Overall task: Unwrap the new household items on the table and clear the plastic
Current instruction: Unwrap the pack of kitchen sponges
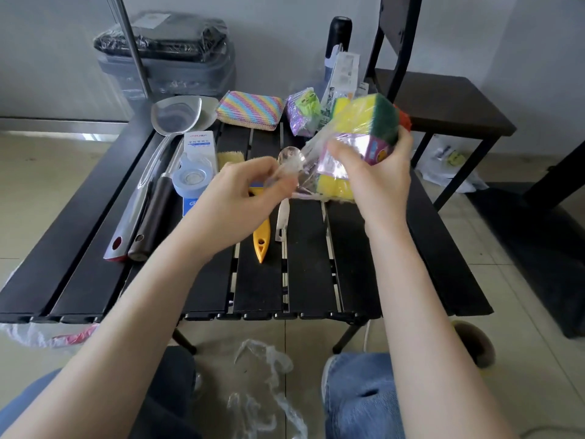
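While the right hand [376, 172] grips a pack of yellow and green sponges [364, 128] up above the black table [310, 264], the left hand [243, 198] pinches the clear plastic wrap [300, 166] that hangs off the pack. Its fingers are curled tight on the wrap. On the table lie a rainbow sponge [250, 110], a yellow brush [261, 239], a metal spatula [164, 147] and a roll of tape [191, 179]. Crumpled plastic [262, 384] lies on the floor between the knees.
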Demonstrator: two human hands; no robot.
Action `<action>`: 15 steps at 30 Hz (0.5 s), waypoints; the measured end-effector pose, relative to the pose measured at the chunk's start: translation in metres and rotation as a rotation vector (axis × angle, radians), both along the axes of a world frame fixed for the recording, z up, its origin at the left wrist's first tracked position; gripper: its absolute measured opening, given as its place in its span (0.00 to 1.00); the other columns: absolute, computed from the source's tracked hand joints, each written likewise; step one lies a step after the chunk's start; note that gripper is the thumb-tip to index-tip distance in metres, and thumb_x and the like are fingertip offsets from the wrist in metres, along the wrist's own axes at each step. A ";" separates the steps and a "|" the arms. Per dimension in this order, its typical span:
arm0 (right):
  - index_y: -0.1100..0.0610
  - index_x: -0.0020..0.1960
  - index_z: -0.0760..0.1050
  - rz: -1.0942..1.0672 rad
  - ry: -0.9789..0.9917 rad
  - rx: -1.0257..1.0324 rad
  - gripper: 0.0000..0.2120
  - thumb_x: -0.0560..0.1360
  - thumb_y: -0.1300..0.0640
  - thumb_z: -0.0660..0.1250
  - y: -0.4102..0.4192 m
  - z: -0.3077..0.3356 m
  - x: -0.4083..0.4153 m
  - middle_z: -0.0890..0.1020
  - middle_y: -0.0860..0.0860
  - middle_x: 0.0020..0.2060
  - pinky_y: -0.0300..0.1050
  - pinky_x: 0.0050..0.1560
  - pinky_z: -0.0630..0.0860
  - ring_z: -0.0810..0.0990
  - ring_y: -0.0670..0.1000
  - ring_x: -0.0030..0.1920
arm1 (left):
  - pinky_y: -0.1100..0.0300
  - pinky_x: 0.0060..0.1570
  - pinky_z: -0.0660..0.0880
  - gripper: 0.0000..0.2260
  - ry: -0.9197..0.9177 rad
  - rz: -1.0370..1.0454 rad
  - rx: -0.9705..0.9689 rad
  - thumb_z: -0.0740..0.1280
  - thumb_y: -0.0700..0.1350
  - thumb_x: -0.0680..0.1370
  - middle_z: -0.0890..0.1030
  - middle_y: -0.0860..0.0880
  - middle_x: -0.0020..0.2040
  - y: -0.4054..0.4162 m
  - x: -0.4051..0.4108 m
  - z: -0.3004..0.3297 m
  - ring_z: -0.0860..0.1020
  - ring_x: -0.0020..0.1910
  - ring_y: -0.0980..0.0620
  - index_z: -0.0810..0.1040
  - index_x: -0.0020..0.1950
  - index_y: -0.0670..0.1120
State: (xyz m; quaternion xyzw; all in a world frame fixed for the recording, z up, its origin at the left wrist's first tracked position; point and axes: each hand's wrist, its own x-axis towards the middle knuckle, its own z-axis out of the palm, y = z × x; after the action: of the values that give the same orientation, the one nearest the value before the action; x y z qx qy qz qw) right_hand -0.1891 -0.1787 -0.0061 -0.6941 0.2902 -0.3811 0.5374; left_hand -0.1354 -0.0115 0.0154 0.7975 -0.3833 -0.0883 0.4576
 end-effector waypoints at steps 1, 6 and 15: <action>0.50 0.71 0.63 -0.013 -0.016 0.010 0.38 0.66 0.48 0.77 0.000 0.000 0.000 0.74 0.49 0.60 0.32 0.45 0.71 0.76 0.43 0.55 | 0.74 0.39 0.69 0.10 0.093 -0.055 -0.094 0.62 0.47 0.81 0.79 0.62 0.38 -0.002 -0.002 0.001 0.76 0.38 0.64 0.76 0.43 0.44; 0.53 0.73 0.59 -0.031 0.020 -0.142 0.45 0.64 0.41 0.77 0.013 -0.002 0.002 0.69 0.49 0.59 0.33 0.48 0.70 0.72 0.47 0.58 | 0.59 0.40 0.79 0.10 0.491 0.048 -0.507 0.59 0.42 0.81 0.83 0.48 0.36 -0.009 -0.003 0.007 0.81 0.36 0.50 0.74 0.41 0.44; 0.48 0.74 0.55 0.294 0.030 0.018 0.40 0.69 0.38 0.70 0.042 0.006 0.007 0.65 0.46 0.60 0.36 0.51 0.75 0.72 0.42 0.58 | 0.74 0.30 0.70 0.22 0.395 0.124 -0.310 0.68 0.55 0.73 0.81 0.60 0.38 -0.010 -0.002 0.001 0.77 0.33 0.67 0.74 0.62 0.45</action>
State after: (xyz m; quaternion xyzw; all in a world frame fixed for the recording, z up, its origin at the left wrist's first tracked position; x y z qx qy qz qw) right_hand -0.1817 -0.1371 0.0003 -0.7298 0.1967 -0.2852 0.5894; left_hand -0.1374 -0.0219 0.0160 0.7070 -0.2459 -0.1545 0.6449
